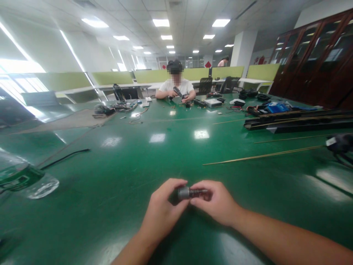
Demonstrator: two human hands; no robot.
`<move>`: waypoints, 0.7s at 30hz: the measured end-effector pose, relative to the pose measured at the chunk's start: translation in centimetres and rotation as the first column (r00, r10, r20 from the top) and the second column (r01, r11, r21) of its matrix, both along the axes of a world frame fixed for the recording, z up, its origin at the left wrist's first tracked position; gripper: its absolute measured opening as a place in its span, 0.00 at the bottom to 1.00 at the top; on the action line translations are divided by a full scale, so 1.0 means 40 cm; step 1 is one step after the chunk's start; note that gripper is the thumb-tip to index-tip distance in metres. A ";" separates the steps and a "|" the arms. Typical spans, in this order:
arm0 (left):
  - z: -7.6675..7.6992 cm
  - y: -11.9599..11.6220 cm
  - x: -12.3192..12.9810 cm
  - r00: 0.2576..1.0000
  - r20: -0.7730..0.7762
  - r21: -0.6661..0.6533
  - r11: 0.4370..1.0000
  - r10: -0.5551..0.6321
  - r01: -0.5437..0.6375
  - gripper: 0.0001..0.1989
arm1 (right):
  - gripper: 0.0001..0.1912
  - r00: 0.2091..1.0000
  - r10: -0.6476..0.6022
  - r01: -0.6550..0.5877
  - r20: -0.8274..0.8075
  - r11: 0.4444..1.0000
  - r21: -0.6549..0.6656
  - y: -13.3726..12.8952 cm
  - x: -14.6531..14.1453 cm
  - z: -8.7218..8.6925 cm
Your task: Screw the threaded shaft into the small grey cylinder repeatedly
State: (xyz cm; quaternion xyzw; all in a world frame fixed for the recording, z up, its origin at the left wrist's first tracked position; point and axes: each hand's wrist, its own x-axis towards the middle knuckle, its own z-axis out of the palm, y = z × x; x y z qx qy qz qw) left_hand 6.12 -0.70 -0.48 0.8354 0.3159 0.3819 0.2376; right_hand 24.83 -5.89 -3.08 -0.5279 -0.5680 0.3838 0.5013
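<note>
A small dark cylindrical metal part [184, 193] with a thinner shaft pointing right is held between my two hands, above the green table [132, 165]. My left hand [164, 204] grips its thick end between thumb and fingers. Around the thin shaft, my right hand [217, 200] has its thumb and fingers closed. The fingertips of both hands nearly meet at the middle of the part. Some of the shaft's far end is hidden by the right hand's fingers.
A clear plastic bottle [41, 184] lies at the left, near a black cable [66, 158]. Thin brass rods [261, 156] and black channels [298, 123] lie at the right. Across the table a person [176, 86] holds a tool among small parts.
</note>
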 end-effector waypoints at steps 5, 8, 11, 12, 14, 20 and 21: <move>0.008 0.003 0.004 0.998 0.010 0.017 0.998 -0.058 0.058 0.10 | 0.09 0.999 0.016 -0.016 -0.051 1.000 0.004 0.001 0.001 0.002; 0.006 0.007 0.004 0.998 0.009 0.006 0.998 -0.056 0.056 0.10 | 0.08 0.996 0.015 -0.016 -0.085 1.000 -0.011 0.002 0.002 0.003; 0.002 0.007 0.002 0.999 0.005 -0.007 0.999 -0.051 0.051 0.09 | 0.07 0.992 0.021 -0.025 -0.122 0.999 -0.029 0.003 0.002 0.002; 0.001 0.007 0.001 0.999 0.003 -0.012 0.999 -0.048 0.048 0.09 | 0.08 0.991 0.029 -0.034 -0.132 0.999 -0.034 0.004 0.003 0.002; 0.001 0.005 0.001 0.999 0.000 -0.025 0.999 -0.044 0.044 0.09 | 0.08 0.987 0.044 -0.051 -0.152 0.998 -0.044 0.004 0.003 0.001; 0.002 0.004 0.002 0.999 0.004 -0.039 0.998 -0.048 0.048 0.08 | 0.07 0.987 0.040 -0.049 -0.153 0.997 -0.055 0.004 0.004 -0.001; 0.002 0.004 0.002 0.999 0.002 -0.036 0.998 -0.044 0.044 0.08 | 0.07 0.989 0.035 -0.044 -0.144 0.997 -0.059 0.005 0.004 -0.001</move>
